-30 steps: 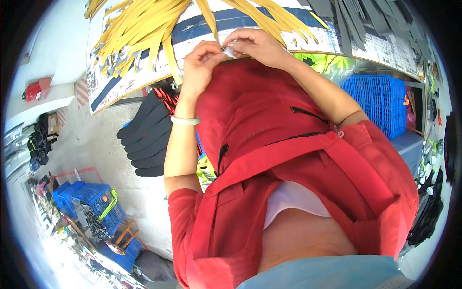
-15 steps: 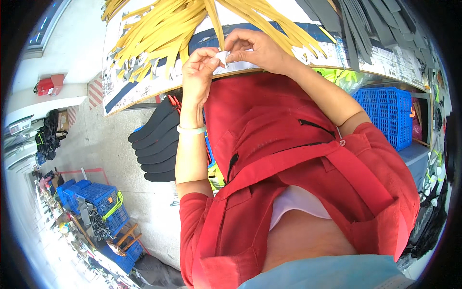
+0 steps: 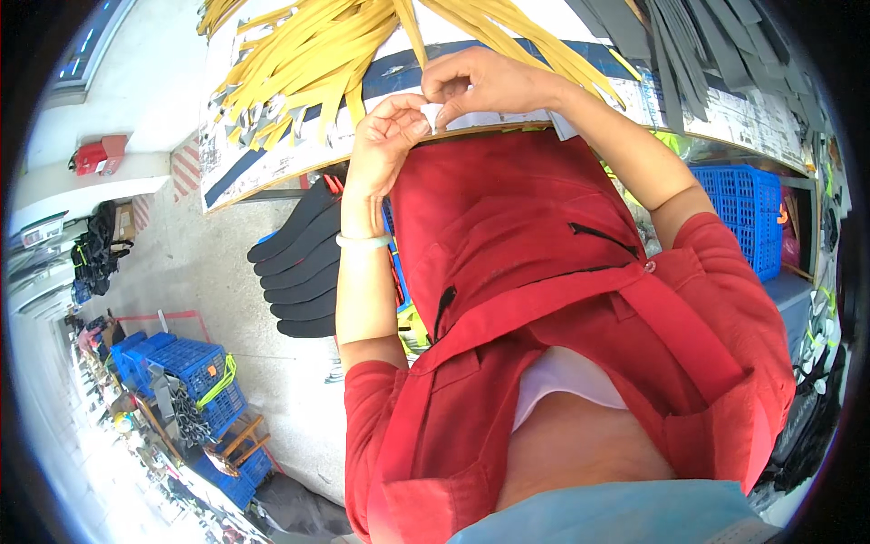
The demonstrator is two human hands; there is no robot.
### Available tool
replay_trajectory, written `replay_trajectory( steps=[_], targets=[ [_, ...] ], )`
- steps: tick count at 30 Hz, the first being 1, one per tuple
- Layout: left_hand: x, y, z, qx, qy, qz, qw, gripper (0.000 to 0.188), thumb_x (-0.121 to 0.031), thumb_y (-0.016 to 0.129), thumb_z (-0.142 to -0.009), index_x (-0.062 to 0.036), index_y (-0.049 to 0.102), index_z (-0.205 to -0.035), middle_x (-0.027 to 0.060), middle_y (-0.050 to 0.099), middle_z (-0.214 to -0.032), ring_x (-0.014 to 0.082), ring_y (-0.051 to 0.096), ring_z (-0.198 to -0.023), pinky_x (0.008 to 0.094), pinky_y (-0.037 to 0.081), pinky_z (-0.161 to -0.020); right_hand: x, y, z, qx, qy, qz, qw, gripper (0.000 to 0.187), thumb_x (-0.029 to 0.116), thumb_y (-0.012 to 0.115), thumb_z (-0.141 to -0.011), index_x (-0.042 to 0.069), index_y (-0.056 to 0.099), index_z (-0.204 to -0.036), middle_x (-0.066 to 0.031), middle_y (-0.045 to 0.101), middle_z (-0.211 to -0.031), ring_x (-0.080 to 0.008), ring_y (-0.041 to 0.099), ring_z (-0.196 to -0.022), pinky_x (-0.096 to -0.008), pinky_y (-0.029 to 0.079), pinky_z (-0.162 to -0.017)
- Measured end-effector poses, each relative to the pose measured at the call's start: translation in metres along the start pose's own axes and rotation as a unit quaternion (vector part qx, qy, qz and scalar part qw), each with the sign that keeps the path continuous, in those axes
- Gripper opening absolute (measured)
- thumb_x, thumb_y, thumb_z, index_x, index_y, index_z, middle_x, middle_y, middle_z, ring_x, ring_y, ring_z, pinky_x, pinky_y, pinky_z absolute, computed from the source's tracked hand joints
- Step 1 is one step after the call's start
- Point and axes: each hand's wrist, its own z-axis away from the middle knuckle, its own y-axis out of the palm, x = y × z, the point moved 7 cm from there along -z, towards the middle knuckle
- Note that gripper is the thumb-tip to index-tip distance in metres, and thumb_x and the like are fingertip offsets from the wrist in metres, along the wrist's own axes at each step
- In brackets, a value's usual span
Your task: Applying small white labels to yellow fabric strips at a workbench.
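Just over the table's front edge, my left hand [image 3: 385, 145] pinches a small white piece [image 3: 431, 113] between thumb and fingertips. My right hand [image 3: 489, 82] is closed beside it, thumb and forefinger on the same white piece. One yellow strap [image 3: 412, 36] comes down from the pile to my fingers. Its end is hidden there, so how it meets the white piece cannot be made out. Many more yellow straps [image 3: 313, 59] lie fanned across the table, several with silvery or white ends.
Grey strips [image 3: 675, 54] hang over the worktable [image 3: 222, 186] at the right. Below them stands a blue plastic crate [image 3: 743, 213]. Black curved pieces [image 3: 299, 258] are stacked under the table's left side. More blue crates [image 3: 195, 372] stand on the floor at lower left.
Both hands have shifted slightly right and toward me with the white piece still pinched. My right hand has turned a little, its fingers covering more of the strap's end.
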Motion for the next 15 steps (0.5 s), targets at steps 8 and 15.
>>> replay_trajectory(
  steps=[8,15],
  targets=[
    [-0.023,-0.002,-0.003,-0.131,0.103,-0.171,0.971,0.01,0.007,0.066,-0.081,-0.0018,0.061,-0.083,0.0004,0.063,-0.076,0.0063,0.058,-0.068,0.02,0.047,-0.066,-0.023,0.01,-0.003,-0.039,0.117,-0.198,0.972,0.016,0.011,0.07,-0.082,0.004,0.055,-0.082,0.0027,0.058,-0.077,-0.0067,0.057,-0.067,-0.0248,0.045,-0.06],
    [0.025,0.002,-0.005,-0.22,0.11,-0.301,0.921,0.024,0.003,0.062,-0.083,-0.0044,0.063,-0.106,-0.0042,0.047,-0.055,0.0061,0.048,-0.053,0.0189,0.04,-0.053,-0.043,-0.008,-0.003,-0.295,0.003,0.139,0.945,0.011,0.011,0.064,-0.085,0.005,0.055,-0.088,0.0015,0.056,-0.074,-0.0085,0.056,-0.066,-0.0272,0.045,-0.058]
  ],
)
